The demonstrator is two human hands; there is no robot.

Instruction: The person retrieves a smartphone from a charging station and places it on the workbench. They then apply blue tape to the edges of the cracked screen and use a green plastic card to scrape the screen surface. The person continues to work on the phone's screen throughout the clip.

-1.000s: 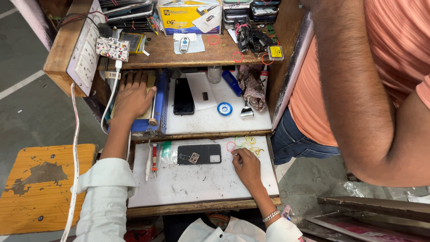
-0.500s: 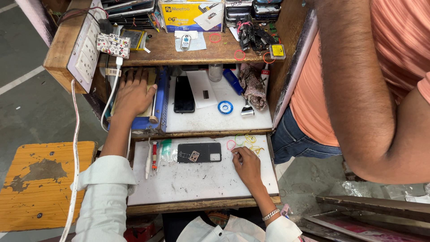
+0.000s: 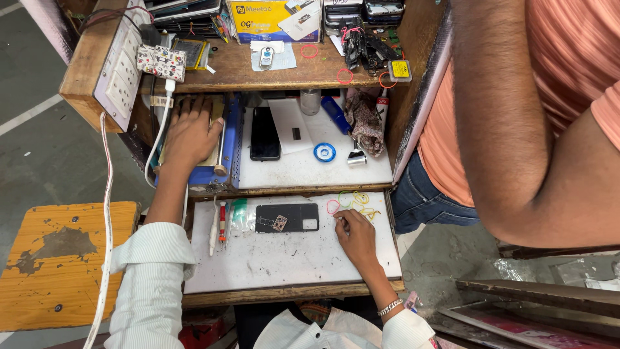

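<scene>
**Rubber bands at right hand, pull-out table, lower centre of frame**

A loose cluster of coloured rubber bands (image 3: 352, 201) (pink, green, yellow) lies on the white pull-out table (image 3: 290, 258), right of centre. The right hand (image 3: 355, 236) rests just below the bands, its fingers (image 3: 340, 220) curled together with the tips at the edge of the cluster; whether a band is actually pinched cannot be told from this view.

Just left of the hand lies a black phone back cover (image 3: 287, 218), inner side up. Further left, a red-handled screwdriver (image 3: 222, 223) and a white tool lie side by side.

The left hand (image 3: 190, 136) lies flat, fingers spread, palm down on a blue machine (image 3: 223, 152) in the middle-left shelf. A black phone (image 3: 265, 132) and a blue tape roll (image 3: 324, 152) sit on the white shelf beside it.

A second person in an orange shirt (image 3: 568, 64) stands at right, not touching the work.

Judgement: to separate one band cleanly, pinch with the thumb and forefinger tips at the outermost loop and lift straight up, since the bands overlap and may drag together.
</scene>
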